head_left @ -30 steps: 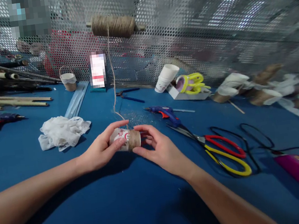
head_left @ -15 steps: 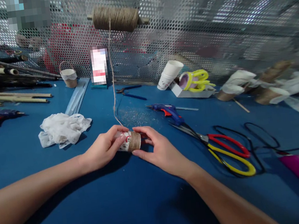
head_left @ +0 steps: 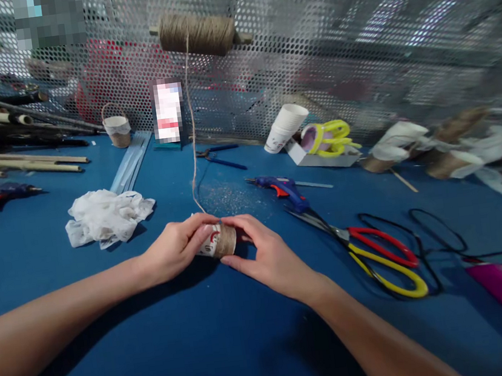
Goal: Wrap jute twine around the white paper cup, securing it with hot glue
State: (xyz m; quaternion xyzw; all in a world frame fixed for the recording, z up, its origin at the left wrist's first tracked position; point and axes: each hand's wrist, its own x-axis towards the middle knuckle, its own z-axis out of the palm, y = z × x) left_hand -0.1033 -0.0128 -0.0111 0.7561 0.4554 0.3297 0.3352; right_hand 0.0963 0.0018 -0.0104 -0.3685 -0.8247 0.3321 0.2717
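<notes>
A small white paper cup [head_left: 207,247] with red and black print lies on its side between my hands, its right part wrapped in brown twine. My left hand [head_left: 182,245] is closed round the printed part, thumb along its near side. At the wrapped end, my right hand [head_left: 263,250] grips the cup with fingers on top and thumb below. A strand of twine [head_left: 192,128] runs from the cup, behind my left fingers, up to a large twine spool [head_left: 198,34] on a wooden rod. My fingertips hide part of the wrapping.
Right of my hands lie a blue glue gun [head_left: 283,190] and scissors [head_left: 378,251] with red and yellow handles. Crumpled white fabric [head_left: 106,217] is at left. Pliers [head_left: 224,155], stacked paper cups [head_left: 286,127] and a small twine-wrapped basket [head_left: 118,131] stand or lie farther back.
The cup has turned slightly between my hands, and its print shows differently. My right fingers and thumb have shifted a little left along it.
</notes>
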